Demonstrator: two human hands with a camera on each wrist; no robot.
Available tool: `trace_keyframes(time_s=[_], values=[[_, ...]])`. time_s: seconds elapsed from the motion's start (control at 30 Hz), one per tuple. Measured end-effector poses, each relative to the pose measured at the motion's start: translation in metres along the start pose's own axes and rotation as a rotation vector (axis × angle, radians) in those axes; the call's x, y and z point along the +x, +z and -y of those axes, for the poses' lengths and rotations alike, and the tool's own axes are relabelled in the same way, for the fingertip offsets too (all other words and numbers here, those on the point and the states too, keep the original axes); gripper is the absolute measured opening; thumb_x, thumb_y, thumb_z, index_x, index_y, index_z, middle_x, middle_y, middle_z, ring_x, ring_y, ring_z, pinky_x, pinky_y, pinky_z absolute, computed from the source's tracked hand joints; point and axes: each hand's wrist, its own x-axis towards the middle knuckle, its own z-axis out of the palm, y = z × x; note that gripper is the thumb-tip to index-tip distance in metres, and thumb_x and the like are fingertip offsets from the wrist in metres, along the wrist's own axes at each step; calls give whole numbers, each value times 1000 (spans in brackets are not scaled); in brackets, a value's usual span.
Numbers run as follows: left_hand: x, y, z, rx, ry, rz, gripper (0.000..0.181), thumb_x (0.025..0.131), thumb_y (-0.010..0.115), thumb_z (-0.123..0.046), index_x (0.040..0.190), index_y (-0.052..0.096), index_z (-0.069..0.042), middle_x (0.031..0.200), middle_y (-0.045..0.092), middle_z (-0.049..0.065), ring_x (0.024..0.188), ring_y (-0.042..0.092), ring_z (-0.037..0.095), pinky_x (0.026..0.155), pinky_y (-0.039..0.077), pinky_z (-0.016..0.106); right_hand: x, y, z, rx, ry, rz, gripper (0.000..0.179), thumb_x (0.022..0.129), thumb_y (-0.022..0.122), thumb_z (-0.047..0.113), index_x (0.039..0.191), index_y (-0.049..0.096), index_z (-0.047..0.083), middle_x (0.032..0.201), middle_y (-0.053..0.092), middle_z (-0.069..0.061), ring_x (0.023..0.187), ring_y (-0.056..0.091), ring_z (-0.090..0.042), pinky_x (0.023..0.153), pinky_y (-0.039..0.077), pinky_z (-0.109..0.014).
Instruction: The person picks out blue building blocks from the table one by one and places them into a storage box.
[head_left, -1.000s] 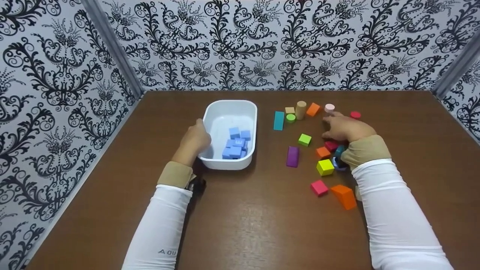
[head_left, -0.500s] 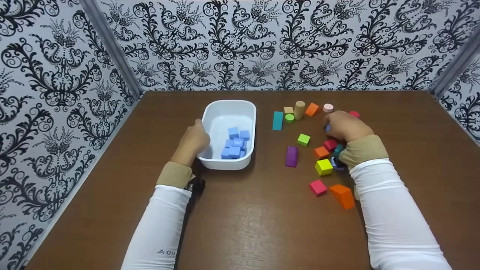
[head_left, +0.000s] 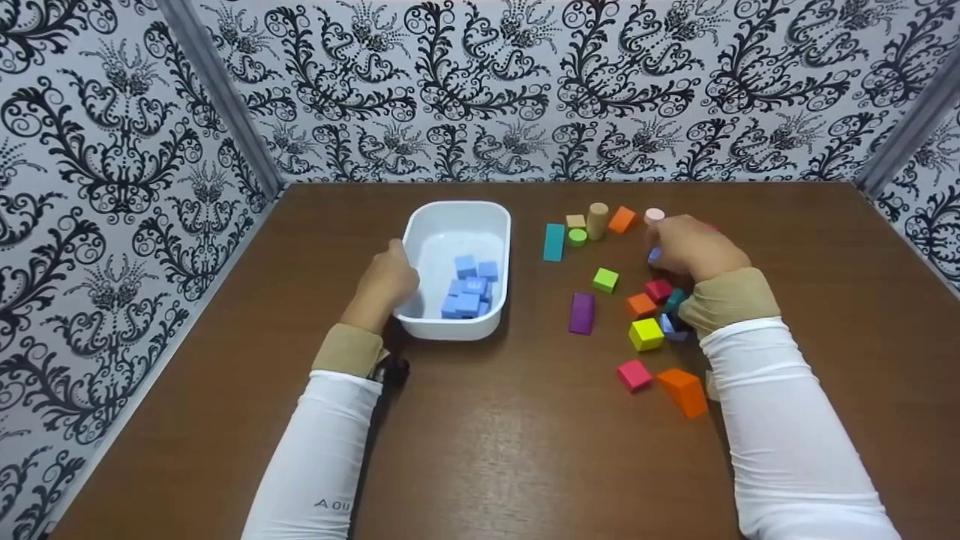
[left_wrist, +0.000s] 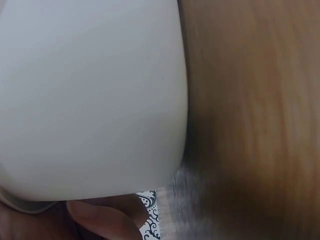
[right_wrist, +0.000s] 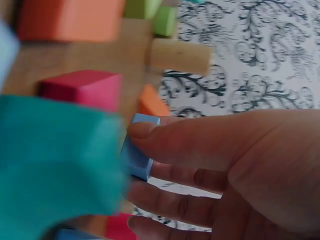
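Observation:
My left hand (head_left: pixel 388 285) grips the left side of a white plastic tub (head_left: pixel 454 330); several light-blue blocks (head_left: pixel 469 289) lie in its near half. In the left wrist view the tub's outer wall (left_wrist: pixel 95 100) fills much of the picture, with fingers (left_wrist: pixel 100 217) at its edge. At the right, my right hand (head_left: pixel 697 247) pinches a blue block (right_wrist: pixel 137 157) between thumb and fingers. From the head view only a bit of that block shows, beside the pale pink cylinder (head_left: pixel 654 216). Part of a red piece is hidden behind the hand.
Below my right hand lie red (head_left: pixel 658 291), orange (head_left: pixel 641 305), teal (head_left: pixel 675 300), blue (head_left: pixel 673 328) and yellow (head_left: pixel 646 334) blocks. A purple block (head_left: pixel 582 313) lies nearer the tub. A wooden cylinder (head_left: pixel 598 221) stands farther back. Patterned walls (head_left: pixel 525 90) border the table.
My right hand's spread fingers have come together on the blue block, and the hand has risen slightly. The left hand stays on the tub.

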Motion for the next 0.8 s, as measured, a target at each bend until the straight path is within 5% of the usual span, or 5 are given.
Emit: trace_keyframes(time_s=[0.13, 0.3, 0.53, 0.8], values=[[-1, -1, -1, -7, 10, -7, 59, 102, 44, -7, 158, 30, 8, 140, 59, 34, 124, 63, 44, 106, 51, 57, -12, -11, 12, 52, 6, -53, 23, 82, 67, 5, 102, 79, 8, 101, 72, -14, 84, 63, -32, 67, 54, -43], [-2, -1, -1, -21, 10, -7, 60, 102, 45, -6, 158, 29, 8, 142, 57, 34, 126, 62, 44, 108, 50, 57, -25, -23, 28, 70, 33, -78, 51, 75, 81, 14, 125, 72, 8, 127, 65, -20, 105, 61, -39, 87, 56, -56], [0, -2, -1, -16, 11, -3, 62, 102, 42, -6, 161, 26, 8, 146, 55, 34, 129, 60, 43, 110, 48, 57, -32, -33, 48, 46, -73, -103, 32, 98, 65, 5, 129, 72, 2, 134, 63, -26, 118, 58, -44, 102, 50, -62], [1, -1, 2, -21, 1, 9, 62, 103, 44, -7, 161, 26, 6, 146, 55, 33, 129, 60, 44, 109, 48, 58, -29, -22, 81, 37, -158, -91, 31, 96, 67, 6, 126, 76, 8, 124, 71, -17, 113, 63, -37, 101, 53, -54]])
